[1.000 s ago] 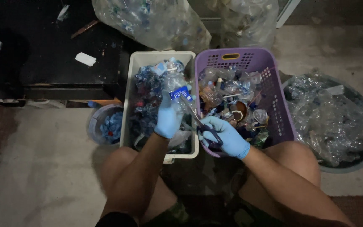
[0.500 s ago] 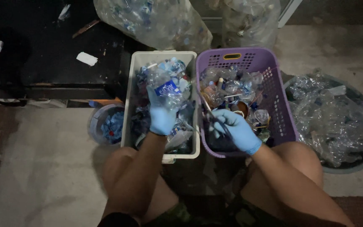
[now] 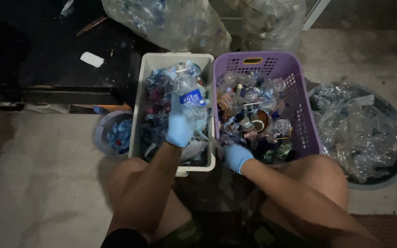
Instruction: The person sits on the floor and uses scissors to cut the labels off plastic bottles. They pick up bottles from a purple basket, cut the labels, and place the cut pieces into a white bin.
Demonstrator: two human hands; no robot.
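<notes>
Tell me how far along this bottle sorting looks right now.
Done so far: the white rectangular bin holds torn labels and scraps, and the round dark tub at the right is heaped with clear crushed plastic. In hand: the left hand holds a clear plastic bottle with a blue label; the right hand rests at the purple plastic basket. Left: that basket is full of mixed items.

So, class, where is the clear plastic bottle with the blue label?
In the head view, the bottle is gripped in the gloved left hand over the white bin, beside the purple basket.
</notes>
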